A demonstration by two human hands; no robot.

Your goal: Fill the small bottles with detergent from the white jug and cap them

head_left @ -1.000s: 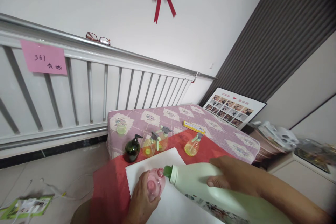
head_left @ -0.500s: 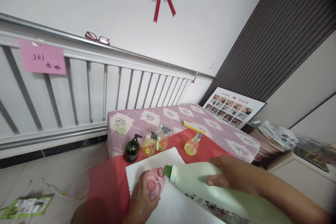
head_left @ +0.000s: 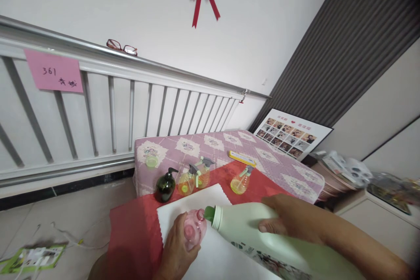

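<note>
Bottle of clear pink plastic (head_left: 194, 232) is in the lower middle of the frame, tilted, with its open mouth turned toward the upper right. The left hand (head_left: 176, 245) holds it from the left side, and the fingers are closed around its body. From the lower right of the frame comes the right hand (head_left: 280, 218), which grips a large pale green bottle (head_left: 243, 224); its thumb lies on the near side. This bottle is nearly lying, and its dark green spout (head_left: 209, 213) is at the mouth of the pink one; whether they touch, I cannot tell.

Under both hands is a white sheet (head_left: 213, 260) on a red cloth (head_left: 138, 223). Just above the sheet, left of the centre, stand a dark green pump bottle (head_left: 165, 189) and two spray bottles (head_left: 186, 184) with some yellow on them. Another spray bottle (head_left: 239, 184), with yellow liquid, stands right of the centre, near a yellow-edged box (head_left: 242, 158).
</note>
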